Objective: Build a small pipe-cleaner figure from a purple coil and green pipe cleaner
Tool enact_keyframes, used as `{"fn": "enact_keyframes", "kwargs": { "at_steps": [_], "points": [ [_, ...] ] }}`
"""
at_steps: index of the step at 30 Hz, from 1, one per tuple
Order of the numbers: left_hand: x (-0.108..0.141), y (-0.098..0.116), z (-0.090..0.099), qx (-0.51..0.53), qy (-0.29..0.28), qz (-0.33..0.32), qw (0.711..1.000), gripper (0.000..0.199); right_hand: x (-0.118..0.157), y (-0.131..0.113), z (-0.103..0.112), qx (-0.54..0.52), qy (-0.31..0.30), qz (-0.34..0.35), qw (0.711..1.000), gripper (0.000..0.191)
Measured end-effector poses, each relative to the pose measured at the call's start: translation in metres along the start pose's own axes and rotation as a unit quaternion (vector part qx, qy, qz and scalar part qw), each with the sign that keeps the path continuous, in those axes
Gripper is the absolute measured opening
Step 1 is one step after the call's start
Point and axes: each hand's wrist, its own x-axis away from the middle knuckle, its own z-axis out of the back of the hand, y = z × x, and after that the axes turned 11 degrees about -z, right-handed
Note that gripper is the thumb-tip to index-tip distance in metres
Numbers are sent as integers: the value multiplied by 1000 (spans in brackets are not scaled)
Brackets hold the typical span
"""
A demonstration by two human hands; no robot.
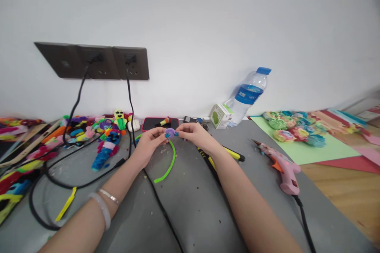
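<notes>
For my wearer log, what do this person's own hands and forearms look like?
The left hand and right hand both show blue-painted nails. The left forearm wears a slim, silver-coloured, metal-looking bangle and a thicker, pale, smooth bangle; the right forearm shows no jewellery. No sleeves are visible.
</notes>
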Motion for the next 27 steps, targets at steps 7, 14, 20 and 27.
{"fn": "enact_keyframes", "kwargs": {
  "at_steps": [7, 14, 20, 27],
  "points": [
    [0, 0, 1, -9, -7, -3, 1000, 28, 0, 0, 0, 0, -1, 1, 1000, 19],
    [1, 0, 0, -12, -4, 0, 1000, 27, -1, 0, -1, -6, -1, -3, 1000, 19],
    [1, 0, 0, -17, -1, 0, 1000, 28, -1, 0, -1, -5, -2, -1, 1000, 19],
    [0, 0, 1, -15, 1, -3, 1000, 28, -1, 1, 0, -4, -2, 3, 1000, 20]
  ]
}}
